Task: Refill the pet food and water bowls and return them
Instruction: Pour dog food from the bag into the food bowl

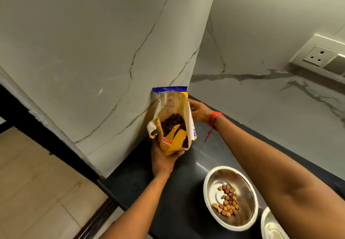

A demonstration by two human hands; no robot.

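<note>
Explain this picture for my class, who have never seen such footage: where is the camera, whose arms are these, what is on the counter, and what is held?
There is no machine: a person wears one camera on the head, looking down at their own bare hands. The left hand grips the bottom of an open yellow pet food bag with dark kibble inside; the right hand steadies its far side. On the black counter sits a steel bowl with a little kibble, and a second bowl shows partly at the edge.

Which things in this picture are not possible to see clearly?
Head view:
- Second steel bowl: cut by the bottom edge, contents unclear.
- Yellow pet food bag: print too blurred to read; left hand covers its base.
- Right hand: fingers hidden behind the bag.
</note>
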